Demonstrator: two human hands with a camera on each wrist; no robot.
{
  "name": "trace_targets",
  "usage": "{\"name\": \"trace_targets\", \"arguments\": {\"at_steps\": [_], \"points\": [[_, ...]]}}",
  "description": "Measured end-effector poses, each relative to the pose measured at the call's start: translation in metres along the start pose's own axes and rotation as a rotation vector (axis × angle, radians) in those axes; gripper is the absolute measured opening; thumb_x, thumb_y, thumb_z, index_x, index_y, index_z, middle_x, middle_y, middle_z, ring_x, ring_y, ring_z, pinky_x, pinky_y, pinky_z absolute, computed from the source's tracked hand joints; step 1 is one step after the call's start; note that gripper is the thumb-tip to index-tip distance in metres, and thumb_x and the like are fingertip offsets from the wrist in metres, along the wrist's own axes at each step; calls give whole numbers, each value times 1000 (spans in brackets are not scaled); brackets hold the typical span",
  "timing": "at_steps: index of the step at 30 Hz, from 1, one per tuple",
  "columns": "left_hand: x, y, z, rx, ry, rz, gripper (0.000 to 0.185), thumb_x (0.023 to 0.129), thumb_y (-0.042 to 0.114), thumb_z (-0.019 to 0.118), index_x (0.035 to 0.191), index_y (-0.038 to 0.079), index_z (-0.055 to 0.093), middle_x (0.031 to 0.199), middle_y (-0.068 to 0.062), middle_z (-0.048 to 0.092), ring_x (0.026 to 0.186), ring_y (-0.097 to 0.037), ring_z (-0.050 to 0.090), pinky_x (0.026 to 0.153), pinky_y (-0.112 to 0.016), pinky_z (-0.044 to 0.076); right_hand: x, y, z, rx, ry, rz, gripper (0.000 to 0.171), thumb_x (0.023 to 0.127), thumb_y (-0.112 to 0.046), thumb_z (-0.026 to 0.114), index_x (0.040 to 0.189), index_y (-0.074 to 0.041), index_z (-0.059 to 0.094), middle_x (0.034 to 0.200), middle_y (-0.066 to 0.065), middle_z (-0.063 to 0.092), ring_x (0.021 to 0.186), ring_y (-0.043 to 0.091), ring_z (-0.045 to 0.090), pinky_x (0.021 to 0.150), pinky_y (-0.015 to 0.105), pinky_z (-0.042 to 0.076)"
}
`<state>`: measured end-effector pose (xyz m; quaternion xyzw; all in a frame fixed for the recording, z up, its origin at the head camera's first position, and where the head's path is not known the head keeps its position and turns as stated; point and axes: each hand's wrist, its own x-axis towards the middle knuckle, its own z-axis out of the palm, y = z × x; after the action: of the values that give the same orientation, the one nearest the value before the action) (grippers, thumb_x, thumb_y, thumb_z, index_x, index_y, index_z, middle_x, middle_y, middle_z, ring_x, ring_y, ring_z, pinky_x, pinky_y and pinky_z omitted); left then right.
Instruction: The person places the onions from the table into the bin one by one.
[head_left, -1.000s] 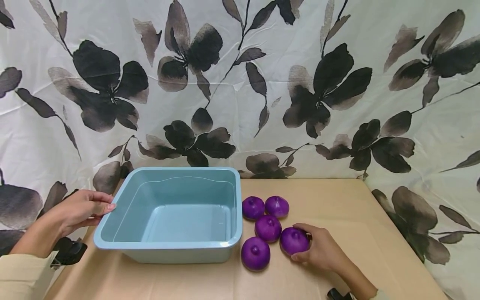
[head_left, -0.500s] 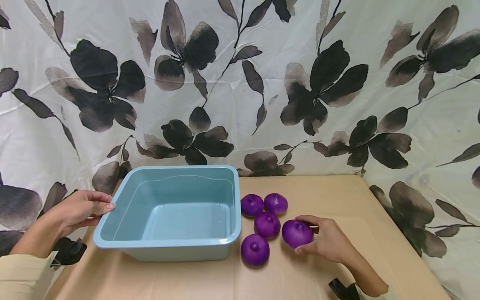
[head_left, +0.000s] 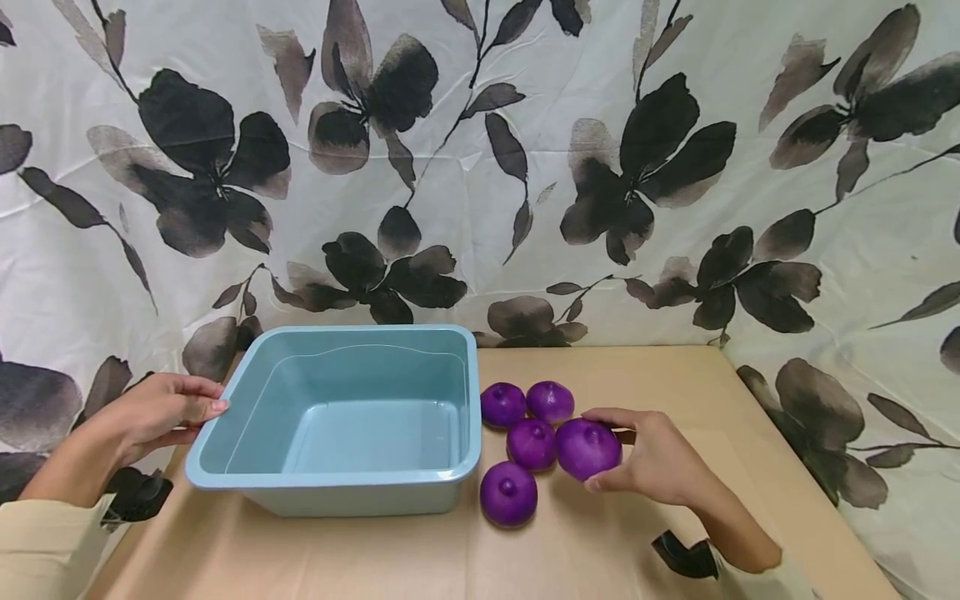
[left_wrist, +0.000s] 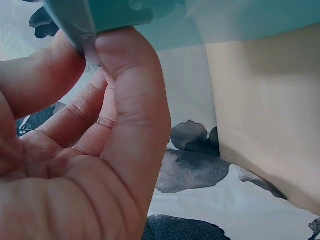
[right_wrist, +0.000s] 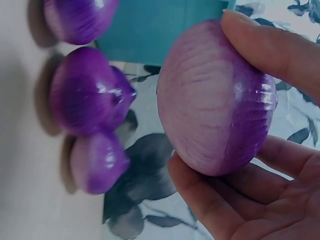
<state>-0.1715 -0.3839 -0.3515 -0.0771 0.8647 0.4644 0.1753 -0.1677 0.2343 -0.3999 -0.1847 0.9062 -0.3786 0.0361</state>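
My left hand [head_left: 157,417] pinches the left rim of a light blue plastic basin [head_left: 352,501] between thumb and fingers. The basin holds nothing. In the right wrist view, my right hand [right_wrist: 280,185] grips a purple onion [right_wrist: 215,100], thumb on one side and fingers on the other. Its underside is paler than its purple top. That onion hangs above the table to the right of the basin. Several more purple onions sit beside the basin: a front one [head_left: 508,495], a middle one [head_left: 531,443] and a back pair including this onion [head_left: 551,401].
A tan tabletop [head_left: 675,383] lies under everything, its right edge slanting toward the front. Behind it hangs a white cloth [head_left: 510,225] printed with dark flowers. A black wrist device [head_left: 684,557] sits on the right forearm.
My right hand has raised the onion off the table and carried it slightly away from me. The left hand keeps its pinch on the basin rim. The head view has shifted a little.
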Motion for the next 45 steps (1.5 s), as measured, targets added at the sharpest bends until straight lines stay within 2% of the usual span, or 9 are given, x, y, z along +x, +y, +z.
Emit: {"name": "trace_targets", "arguments": {"at_steps": [5,11,17,22,30,36,45], "points": [[-1,1,-1,10,8,-2,43,103,17,65,131,-14,57,91,6,69,81,-10,69,75,-30,61,9,-16,-3,-23,-15,-54,81,61,-36,101,130,-10,71,129,14,72,108,29,73,86,28,59],[0,2,-2,23,10,-5,47,102,19,66,134,-14,55,93,5,69,83,-11,68,76,-30,60,19,-36,-4,-35,-32,-105,78,61,-34,101,130,-13,72,131,14,72,108,28,73,86,27,59],[-2,4,-3,31,11,-4,49,102,20,65,135,-14,54,94,4,68,84,-11,66,76,-29,60,31,-54,-5,-15,-56,-165,77,61,-32,101,130,-15,72,127,6,74,114,24,71,92,32,60],[-2,5,2,7,7,1,45,102,18,65,133,-14,55,92,5,67,82,-10,65,74,-29,60,39,-67,-8,-25,-78,-188,76,60,-32,101,128,-15,73,122,-1,76,113,20,70,93,35,60],[-3,9,3,-6,16,10,41,103,16,63,131,-14,57,87,6,67,78,-9,64,70,-27,59,61,-94,-9,25,-124,-189,81,60,-25,102,133,-12,70,126,8,74,105,23,72,84,32,63],[-6,10,1,-2,26,6,43,103,15,63,131,-15,55,87,5,67,78,-10,64,69,-28,59,79,-116,-2,30,-175,-210,82,60,-22,100,135,-11,70,128,14,73,99,23,74,81,33,63],[-5,5,2,-20,14,11,43,103,17,64,132,-13,56,90,6,69,81,-9,66,73,-29,59,108,-145,19,-43,-176,-254,77,58,-26,101,129,-16,73,119,2,77,94,16,75,82,30,61]]}}
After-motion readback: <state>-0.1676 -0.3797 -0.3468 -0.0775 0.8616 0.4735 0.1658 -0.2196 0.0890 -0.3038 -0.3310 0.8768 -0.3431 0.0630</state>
